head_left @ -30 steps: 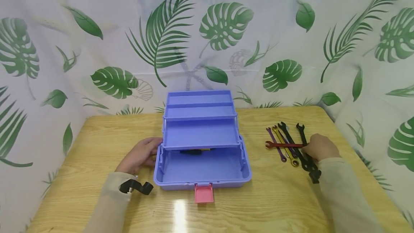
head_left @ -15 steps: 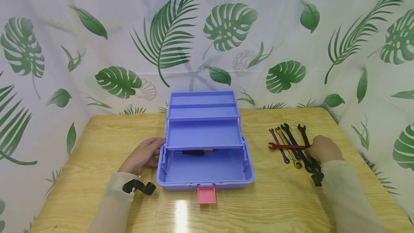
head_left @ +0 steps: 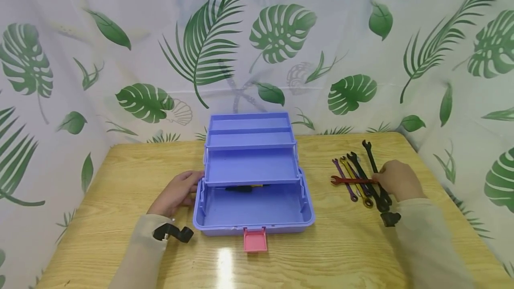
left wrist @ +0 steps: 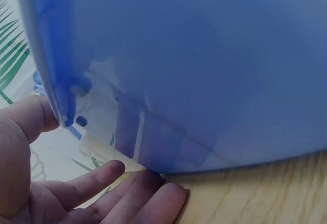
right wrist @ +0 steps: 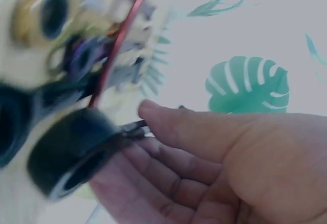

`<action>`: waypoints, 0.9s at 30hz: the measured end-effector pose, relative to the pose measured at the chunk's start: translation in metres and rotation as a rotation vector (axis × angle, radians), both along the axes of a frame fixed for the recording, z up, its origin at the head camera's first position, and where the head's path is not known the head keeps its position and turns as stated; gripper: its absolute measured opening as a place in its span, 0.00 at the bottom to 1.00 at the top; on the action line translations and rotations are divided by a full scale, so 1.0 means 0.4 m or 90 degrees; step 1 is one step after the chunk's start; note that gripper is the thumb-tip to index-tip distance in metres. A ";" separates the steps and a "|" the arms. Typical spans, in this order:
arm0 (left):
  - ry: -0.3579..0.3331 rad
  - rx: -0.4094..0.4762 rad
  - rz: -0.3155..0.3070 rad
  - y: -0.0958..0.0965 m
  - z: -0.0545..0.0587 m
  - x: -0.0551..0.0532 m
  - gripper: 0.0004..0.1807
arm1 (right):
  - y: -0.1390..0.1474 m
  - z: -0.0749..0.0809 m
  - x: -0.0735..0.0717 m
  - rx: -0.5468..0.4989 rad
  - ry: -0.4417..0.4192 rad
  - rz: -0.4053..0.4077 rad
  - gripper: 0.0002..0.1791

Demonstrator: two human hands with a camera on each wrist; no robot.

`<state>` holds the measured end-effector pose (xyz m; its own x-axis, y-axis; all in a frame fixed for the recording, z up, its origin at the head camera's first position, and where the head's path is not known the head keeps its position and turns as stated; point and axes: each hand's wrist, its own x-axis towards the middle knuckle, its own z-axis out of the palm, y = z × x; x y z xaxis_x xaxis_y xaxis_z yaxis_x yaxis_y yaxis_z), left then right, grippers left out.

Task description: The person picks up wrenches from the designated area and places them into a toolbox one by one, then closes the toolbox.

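In the head view my right hand (head_left: 397, 179) pinches a black combination wrench (head_left: 370, 157) between thumb and fingers. Its ring end (right wrist: 71, 155) shows large and blurred in the right wrist view. A red wrench (head_left: 349, 180) lies crosswise over purple (head_left: 344, 177), gold (head_left: 355, 181) and black wrenches. At the left side of the blue-violet toolbox (head_left: 254, 231) is my left hand (head_left: 174, 194). In the left wrist view its thumb (left wrist: 34, 115) touches the box's rim, with the other fingers loosely extended beside the lower wall.
The toolbox stands with its stepped trays (head_left: 250, 164) raised and its pink latch (head_left: 254, 241) hanging down in front. A black-handled tool (head_left: 238, 188) lies inside, under the trays. A leaf-patterned cloth (head_left: 225, 57) hangs behind the wooden table (head_left: 321, 253).
My right hand has lifted or shifted the black wrench slightly away from me, so its open end now reaches farther back. My left hand stays at the toolbox.
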<state>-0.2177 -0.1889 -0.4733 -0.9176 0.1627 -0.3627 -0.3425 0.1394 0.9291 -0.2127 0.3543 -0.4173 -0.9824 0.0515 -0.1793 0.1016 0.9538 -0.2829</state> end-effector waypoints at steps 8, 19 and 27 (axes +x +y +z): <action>-0.001 -0.006 -0.029 -0.006 -0.009 -0.006 0.37 | -0.087 0.014 -0.016 -0.033 0.134 0.000 0.16; 0.017 -0.010 -0.012 0.000 0.033 -0.002 0.38 | -0.166 0.009 -0.034 -0.085 0.294 0.011 0.17; 0.048 -0.076 -0.028 0.012 0.044 0.002 0.46 | -0.203 0.004 -0.044 -0.074 0.377 0.053 0.15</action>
